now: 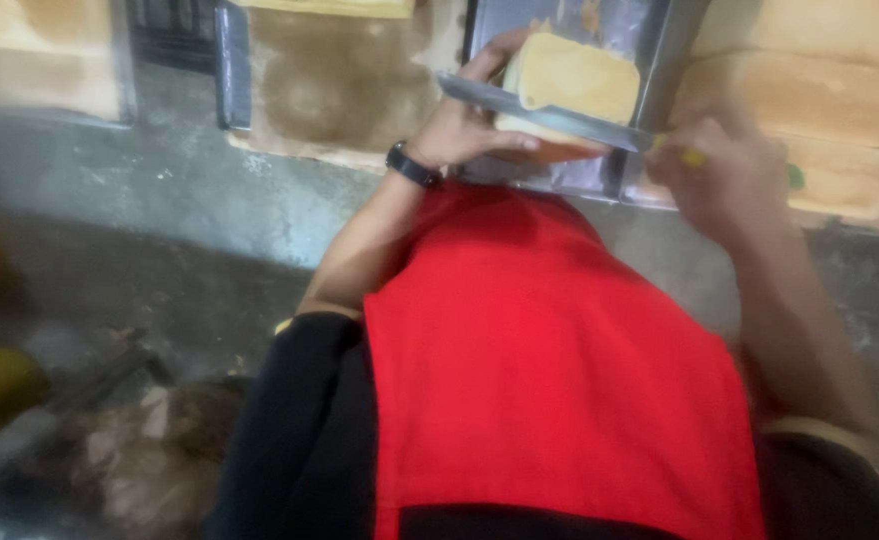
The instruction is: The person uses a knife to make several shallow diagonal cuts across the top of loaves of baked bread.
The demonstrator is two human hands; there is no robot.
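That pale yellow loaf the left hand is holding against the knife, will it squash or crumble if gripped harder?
The loaf looks soft and spongy, so it would probably dent under the left hand. The knife already lies against it, so crumbs seem likely.

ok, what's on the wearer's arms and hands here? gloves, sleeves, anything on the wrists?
Both hands are bare, no gloves. The left hand has a black watch with a dark band on its wrist. The right hand is blurred; nothing shows on its wrist. Both forearms are bare up to short black sleeves with a pale yellowish edge. A red apron covers the front.
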